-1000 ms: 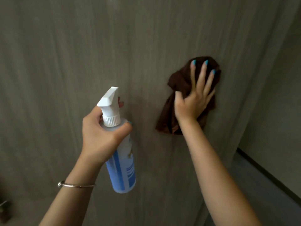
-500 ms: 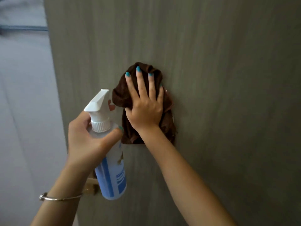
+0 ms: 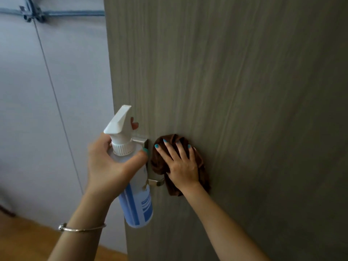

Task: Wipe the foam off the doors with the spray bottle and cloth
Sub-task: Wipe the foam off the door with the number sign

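My left hand [image 3: 109, 166] grips the spray bottle [image 3: 135, 194] around its neck, just under the white ribbed collar. My thumb curls across the front of the bottle, and 1 fingertip shows behind the white trigger head [image 3: 118, 119]. The bottle stands almost upright, a little tilted, with the nozzle pointing up and toward the door. The bottle body is pale and carries a label [image 3: 146, 202] with blue stripes and some blue lines of print, but the writing is too small and blurred for me to read, and I cannot see any brand name.

My right hand [image 3: 181, 166] lies flat on the brown cloth [image 3: 162, 166] and presses it against the grey wood-grain door [image 3: 244, 91]. The fingers are straight and spread, pointing up and a little to the left. The cloth is bunched under my palm; it sticks out above my fingertips and hangs down below my wrist. It lies just beside the metal door handle [image 3: 155, 182], near the left edge of the door, and its left side is touching or very close to the handle plate. The bottle is just left of the cloth, in front of the handle, and hides part of it.

I wear a silver bracelet [image 3: 81, 228] on my left wrist.
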Demonstrator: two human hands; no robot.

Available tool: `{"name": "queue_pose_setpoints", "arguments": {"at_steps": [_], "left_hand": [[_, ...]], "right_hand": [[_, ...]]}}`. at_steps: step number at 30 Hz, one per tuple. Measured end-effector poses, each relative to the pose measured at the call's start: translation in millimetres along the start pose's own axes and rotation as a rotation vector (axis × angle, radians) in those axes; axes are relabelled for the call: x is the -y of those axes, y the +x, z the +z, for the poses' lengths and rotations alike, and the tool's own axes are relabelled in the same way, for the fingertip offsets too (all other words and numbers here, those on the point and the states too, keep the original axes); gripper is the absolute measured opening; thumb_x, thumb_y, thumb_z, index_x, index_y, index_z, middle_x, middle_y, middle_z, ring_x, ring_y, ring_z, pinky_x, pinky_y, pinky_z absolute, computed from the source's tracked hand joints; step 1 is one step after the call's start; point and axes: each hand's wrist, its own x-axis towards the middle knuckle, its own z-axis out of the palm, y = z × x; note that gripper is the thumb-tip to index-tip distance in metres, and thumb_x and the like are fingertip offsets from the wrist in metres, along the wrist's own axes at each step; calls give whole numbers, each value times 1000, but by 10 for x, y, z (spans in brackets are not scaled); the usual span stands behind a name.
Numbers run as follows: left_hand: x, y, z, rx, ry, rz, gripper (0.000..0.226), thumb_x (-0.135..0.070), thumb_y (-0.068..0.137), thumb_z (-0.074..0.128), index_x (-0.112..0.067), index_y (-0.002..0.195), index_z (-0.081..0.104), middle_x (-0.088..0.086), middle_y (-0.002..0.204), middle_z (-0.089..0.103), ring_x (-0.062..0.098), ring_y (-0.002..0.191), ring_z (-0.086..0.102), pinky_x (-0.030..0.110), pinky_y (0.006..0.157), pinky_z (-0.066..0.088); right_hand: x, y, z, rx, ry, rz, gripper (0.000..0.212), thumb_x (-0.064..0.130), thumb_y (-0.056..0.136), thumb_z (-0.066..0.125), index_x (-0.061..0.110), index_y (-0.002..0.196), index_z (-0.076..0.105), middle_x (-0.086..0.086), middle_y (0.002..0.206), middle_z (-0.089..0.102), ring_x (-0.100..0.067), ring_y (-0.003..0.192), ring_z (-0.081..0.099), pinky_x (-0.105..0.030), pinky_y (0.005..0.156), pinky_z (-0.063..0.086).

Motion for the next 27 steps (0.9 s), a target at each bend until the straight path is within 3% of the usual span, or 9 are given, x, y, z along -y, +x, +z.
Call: {"name": "queue_pose_setpoints", "arguments": {"at_steps": [4,8,14,18,21,23,27], "left_hand": [[63,-114,120,35,3,-15,33,-42,59,67,-34,91,58,-13,85,67,11,76,67,18,66,54],[47,-134,355,32,-4,-10,40,-39,61,67,-31,99,60,-18,93,67,9,79,66,16,67,53],[-213,-185,993,90,-58,24,51,-36,59,67,-24,108,64,-19,100,69,9,84,67,15,69,53],[-458,-316,1586,140,-105,17,36,-31,61,72,-32,95,62,-11,89,69,13,77,67,16,64,54],[-631,-449,2044,149,-174,-11,37,-18,62,72,-29,97,65,-5,88,71,18,74,67,27,63,56],[-716,-545,2328,161,-218,-28,43,-22,60,73,-24,103,67,-2,89,72,19,75,68,33,65,57],[-849,-719,2813,195,-290,-51,52,-32,56,72,-22,106,68,2,86,72,16,72,68,28,62,57]], "right_hand": [[-187,55,-79,-59,7,-28,95,40,64,87,36,148,42,4,153,42,-24,140,30,-50,113,18],[-516,75,-197,-157,12,41,94,37,64,85,37,148,42,3,154,40,-27,140,31,-53,112,19],[-1597,-367,-330,-319,-82,97,68,47,86,65,38,148,39,3,154,35,-30,138,36,-55,111,23],[-2495,-874,-506,-304,-115,151,66,42,88,58,38,149,33,1,154,34,-32,139,33,-57,111,24],[-3168,-1292,-619,-261,-128,194,71,36,85,59,39,150,30,0,154,31,-35,139,31,-59,111,23],[-3580,-1567,-694,-234,-111,257,74,34,83,60,38,150,29,-2,155,29,-36,139,29,-61,111,22],[-4313,-2121,-824,-198,-24,374,64,36,87,49,33,148,32,-5,156,25,-38,141,21,-67,108,18]]}}
